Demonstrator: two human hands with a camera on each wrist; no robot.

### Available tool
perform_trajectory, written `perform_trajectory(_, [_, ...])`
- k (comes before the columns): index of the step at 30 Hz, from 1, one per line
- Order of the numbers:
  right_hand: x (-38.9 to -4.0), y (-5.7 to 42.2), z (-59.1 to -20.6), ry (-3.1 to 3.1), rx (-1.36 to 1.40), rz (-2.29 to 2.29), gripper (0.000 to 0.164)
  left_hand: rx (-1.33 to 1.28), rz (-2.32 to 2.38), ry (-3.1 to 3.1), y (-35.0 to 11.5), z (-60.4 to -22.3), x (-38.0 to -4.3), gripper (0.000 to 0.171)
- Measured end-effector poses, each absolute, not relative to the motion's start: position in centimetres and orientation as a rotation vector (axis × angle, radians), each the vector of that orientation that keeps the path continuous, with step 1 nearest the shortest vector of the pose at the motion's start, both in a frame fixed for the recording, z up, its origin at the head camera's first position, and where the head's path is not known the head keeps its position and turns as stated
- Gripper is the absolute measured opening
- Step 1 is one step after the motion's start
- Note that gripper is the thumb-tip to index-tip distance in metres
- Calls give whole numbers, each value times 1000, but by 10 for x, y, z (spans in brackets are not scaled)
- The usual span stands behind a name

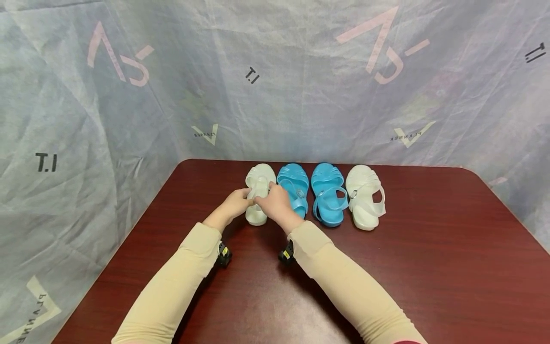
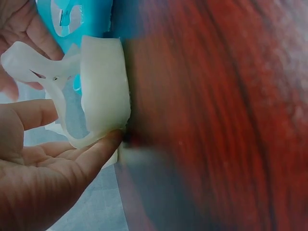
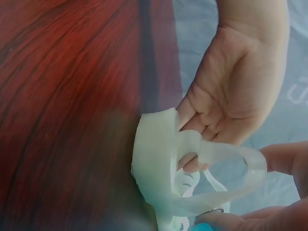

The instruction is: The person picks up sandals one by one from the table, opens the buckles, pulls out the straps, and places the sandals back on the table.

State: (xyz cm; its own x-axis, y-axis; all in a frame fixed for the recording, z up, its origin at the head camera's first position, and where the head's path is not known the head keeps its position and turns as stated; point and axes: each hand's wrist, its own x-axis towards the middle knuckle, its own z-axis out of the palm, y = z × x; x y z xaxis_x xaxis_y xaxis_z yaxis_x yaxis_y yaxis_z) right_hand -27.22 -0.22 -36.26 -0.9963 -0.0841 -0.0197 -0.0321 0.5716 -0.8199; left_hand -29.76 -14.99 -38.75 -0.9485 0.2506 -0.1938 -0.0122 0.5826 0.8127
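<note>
At the left end of a row of sandals lies a white sandal point(image 1: 260, 173), toe pointing away from me. Its raised ankle strap point(image 3: 257, 175) stands up in a loop above the heel point(image 2: 107, 86). My left hand point(image 1: 236, 204) holds the sandal's left side, thumb by the strap and fingers against the heel side. From the right, my right hand point(image 1: 276, 203) pinches the strap, with the thumb at the top of its loop. A blue sandal point(image 1: 293, 173) lies just beside the right hand. The hands hide much of the white sandal's middle in the head view.
Further right in the row are another blue sandal point(image 1: 327, 174) and a second white sandal point(image 1: 363, 179). All rest near the far edge of a dark red wooden table point(image 1: 429, 248). A grey printed cloth point(image 1: 292, 105) hangs behind it.
</note>
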Motion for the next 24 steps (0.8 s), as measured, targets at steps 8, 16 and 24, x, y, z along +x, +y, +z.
perform_trajectory(8, [-270,-11,-364,2728,-137,-1336,62,186,1294,2517,-153,-386,-298,55])
perform_trajectory(16, [-268,-17,-366,2701,-157,-1340,66,207,1426,2444,-152,-389,-296,43])
perform_trajectory(24, [-268,-22,-367,2686,-115,-1270,70,139,1425,2462,-155,-387,-295,40])
